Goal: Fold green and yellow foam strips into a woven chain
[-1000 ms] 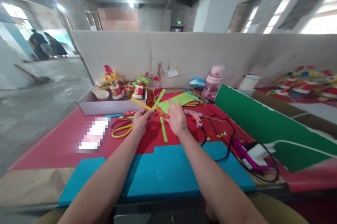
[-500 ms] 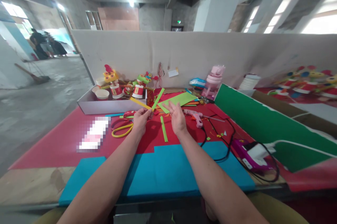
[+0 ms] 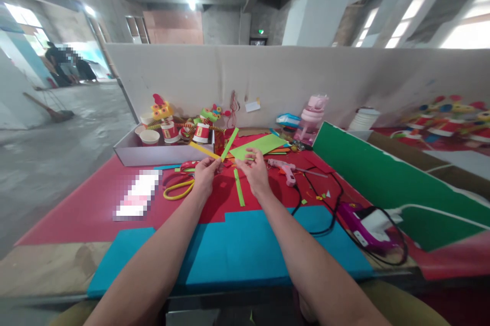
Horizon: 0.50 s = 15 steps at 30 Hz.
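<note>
Ceiling lamps [image 3: 192, 3] glare in dim surroundings, and the windows [image 3: 465, 27] at right wash out to white. Toys [image 3: 446, 121] near the right edge look stretched and blurred.

The left hand [image 3: 204, 177] pinches 2 paper strips, a yellow strip [image 3: 202, 149] and a green strip [image 3: 230, 142], that meet in a V at its fingertips. The right hand [image 3: 255, 175], fingers loosely bent, is near a lime-green sheet [image 3: 270, 143]. Yellow-handled scissors [image 3: 178, 191] lie left, a pink glue gun [image 3: 286, 170] right, on red covering [image 3: 92, 201].
</note>
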{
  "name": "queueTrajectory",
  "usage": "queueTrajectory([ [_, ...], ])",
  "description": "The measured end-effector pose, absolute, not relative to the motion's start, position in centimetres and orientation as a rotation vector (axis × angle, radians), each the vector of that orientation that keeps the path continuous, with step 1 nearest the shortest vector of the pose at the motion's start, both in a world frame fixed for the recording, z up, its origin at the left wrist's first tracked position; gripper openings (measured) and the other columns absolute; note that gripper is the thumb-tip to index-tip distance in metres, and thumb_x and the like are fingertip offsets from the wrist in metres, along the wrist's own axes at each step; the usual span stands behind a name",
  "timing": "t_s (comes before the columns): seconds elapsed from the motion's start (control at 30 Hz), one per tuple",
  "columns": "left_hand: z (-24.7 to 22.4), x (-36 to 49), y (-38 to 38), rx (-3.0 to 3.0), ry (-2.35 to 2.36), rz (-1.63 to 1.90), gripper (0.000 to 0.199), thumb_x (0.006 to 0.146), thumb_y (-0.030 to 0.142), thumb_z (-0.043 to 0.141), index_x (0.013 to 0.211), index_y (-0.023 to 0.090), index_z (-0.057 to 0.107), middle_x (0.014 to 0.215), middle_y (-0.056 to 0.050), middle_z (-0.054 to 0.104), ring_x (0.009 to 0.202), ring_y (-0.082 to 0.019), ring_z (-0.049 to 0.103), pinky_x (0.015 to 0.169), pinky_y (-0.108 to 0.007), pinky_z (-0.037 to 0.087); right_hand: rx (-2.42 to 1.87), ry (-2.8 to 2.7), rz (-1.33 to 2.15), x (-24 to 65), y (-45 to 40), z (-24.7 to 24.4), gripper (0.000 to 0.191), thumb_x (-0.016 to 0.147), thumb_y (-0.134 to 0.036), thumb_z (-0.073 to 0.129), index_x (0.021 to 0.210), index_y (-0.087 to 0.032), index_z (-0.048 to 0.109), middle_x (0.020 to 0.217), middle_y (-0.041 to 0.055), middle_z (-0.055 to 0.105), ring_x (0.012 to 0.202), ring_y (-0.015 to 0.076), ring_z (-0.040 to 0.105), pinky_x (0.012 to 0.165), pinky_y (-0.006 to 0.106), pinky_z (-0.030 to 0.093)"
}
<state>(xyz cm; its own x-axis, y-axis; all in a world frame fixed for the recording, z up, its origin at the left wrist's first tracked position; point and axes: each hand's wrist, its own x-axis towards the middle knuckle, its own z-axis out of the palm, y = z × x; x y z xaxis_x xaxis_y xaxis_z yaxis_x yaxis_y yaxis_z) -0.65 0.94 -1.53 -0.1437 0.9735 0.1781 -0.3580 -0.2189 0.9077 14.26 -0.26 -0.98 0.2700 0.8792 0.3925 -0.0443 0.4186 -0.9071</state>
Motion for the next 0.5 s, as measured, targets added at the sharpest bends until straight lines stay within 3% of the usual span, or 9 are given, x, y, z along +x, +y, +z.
queueTrajectory([
  [0.1, -1.6, -0.7, 1.0, 1.007, 0.891, 1.596, 0.031, 0.058, 0.037, 0.079, 0.063, 0.014, 0.06, 0.056, 0.0, 0.059, 0.051, -0.008, 0.05, 0.053, -0.023, 0.038, -0.998, -1.064, 0.737, 14.4, 0.2, -1.5, 0.018, 0.063, -0.027, 0.067, 0.07, -0.022, 0.052, 0.059, -0.0064, 0.046, 0.054, 0.0107, 0.046, 0.051, 0.022, 0.04],
  [0.17, -1.6, -0.7, 1.0, 1.001, 0.89, 1.596, 0.031, 0.057, 0.037, 0.08, 0.064, 0.014, 0.06, 0.056, 0.0, 0.06, 0.051, -0.008, 0.05, 0.053, -0.023, 0.039, -0.978, -1.037, 0.774, 14.4, 0.1, -1.3, 0.017, 0.063, -0.026, 0.065, 0.066, -0.022, 0.049, 0.056, -0.0066, 0.044, 0.053, 0.0111, 0.046, 0.049, 0.022, 0.039],
  [0.27, -1.5, -0.6, 0.9, 0.993, 0.881, 1.589, 0.032, 0.056, 0.037, 0.081, 0.062, 0.014, 0.059, 0.055, 0.001, 0.058, 0.05, -0.008, 0.05, 0.053, -0.023, 0.038, -0.87, -1.047, 0.872, 14.2, -0.6, -0.6, 0.021, 0.065, -0.033, 0.067, 0.081, -0.022, 0.057, 0.078, -0.0002, 0.06, 0.077, 0.0167, 0.059, 0.064, 0.026, 0.047],
  [0.37, -1.5, -0.6, 0.9, 0.981, 0.879, 1.59, 0.032, 0.055, 0.036, 0.081, 0.062, 0.014, 0.058, 0.056, 0.0, 0.059, 0.051, -0.009, 0.05, 0.053, -0.023, 0.038, -0.821, -1.111, 0.99, 14.0, -1.1, 0.0, 0.031, 0.074, -0.045, 0.062, 0.098, -0.026, 0.06, 0.099, 0.0039, 0.063, 0.1, 0.0205, 0.058, 0.074, 0.03, 0.048],
  [0.43, -1.5, -0.6, 0.9, 0.977, 0.879, 1.592, 0.032, 0.056, 0.036, 0.081, 0.062, 0.014, 0.058, 0.056, 0.0, 0.059, 0.05, -0.009, 0.05, 0.053, -0.023, 0.038, -0.856, -1.128, 0.933, 14.1, -0.9, -0.2, 0.03, 0.074, -0.045, 0.062, 0.095, -0.024, 0.059, 0.093, 0.0034, 0.063, 0.091, 0.0188, 0.058, 0.07, 0.028, 0.047],
  [0.5, -1.5, -0.6, 0.9, 0.982, 0.881, 1.592, 0.032, 0.056, 0.036, 0.081, 0.062, 0.014, 0.059, 0.056, 0.0, 0.059, 0.05, -0.008, 0.05, 0.053, -0.023, 0.038, -0.933, -1.149, 0.774, 14.2, -0.5, -0.7, 0.022, 0.069, -0.037, 0.066, 0.081, -0.022, 0.057, 0.074, -0.0007, 0.058, 0.071, 0.0148, 0.055, 0.062, 0.024, 0.044],
])
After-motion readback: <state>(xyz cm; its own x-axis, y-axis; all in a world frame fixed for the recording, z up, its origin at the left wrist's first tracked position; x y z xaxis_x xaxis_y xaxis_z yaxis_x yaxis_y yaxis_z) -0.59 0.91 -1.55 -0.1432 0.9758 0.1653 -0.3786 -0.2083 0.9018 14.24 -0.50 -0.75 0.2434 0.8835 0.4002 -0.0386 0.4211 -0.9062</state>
